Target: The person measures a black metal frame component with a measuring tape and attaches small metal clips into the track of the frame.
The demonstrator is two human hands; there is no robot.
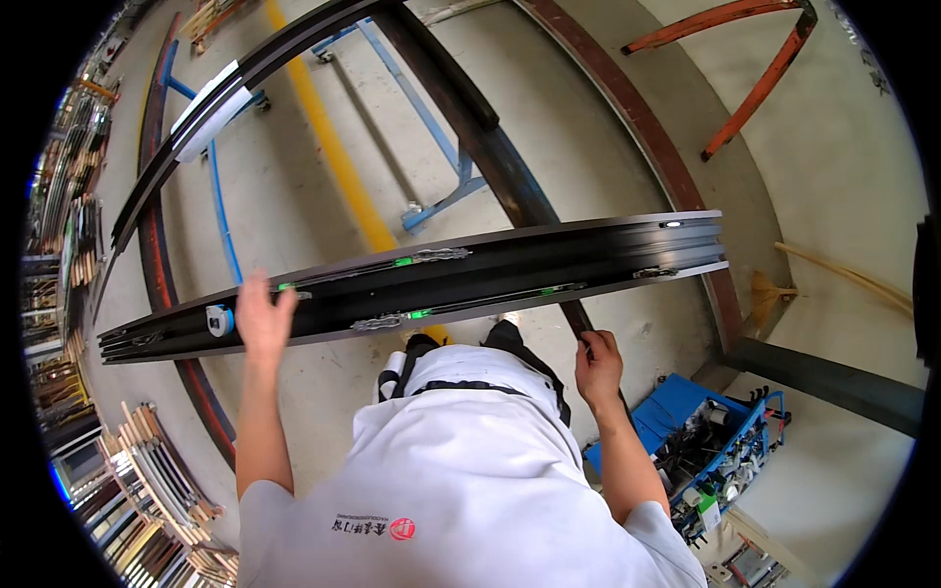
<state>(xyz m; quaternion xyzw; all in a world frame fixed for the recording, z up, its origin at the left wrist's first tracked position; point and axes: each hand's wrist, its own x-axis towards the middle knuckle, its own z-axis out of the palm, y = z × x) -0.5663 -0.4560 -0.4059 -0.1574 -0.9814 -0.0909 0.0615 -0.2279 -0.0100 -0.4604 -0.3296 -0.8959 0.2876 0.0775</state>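
Observation:
A long black metal profile (510,260) with lengthwise channels lies across in front of me. In its channels sit thin dark rods with small green pieces (420,315) and silver chain-like fittings (439,255). My left hand (263,318) is over the left part of the profile, fingers extended and thumb apart, holding nothing visible. Just left of it, a blue and white tape measure (220,320) rests in the profile. My right hand (599,367) is just below the profile's near edge, its fingers curled closed. What they hold, if anything, is hidden.
Dark and reddish support beams (627,108) run under the profile. Another curved black profile (284,49) with white wrapping (211,113) lies beyond. A blue cart (686,431) full of hardware stands right, an orange metal stand (765,78) far right. Racks of profiles (157,461) line the left.

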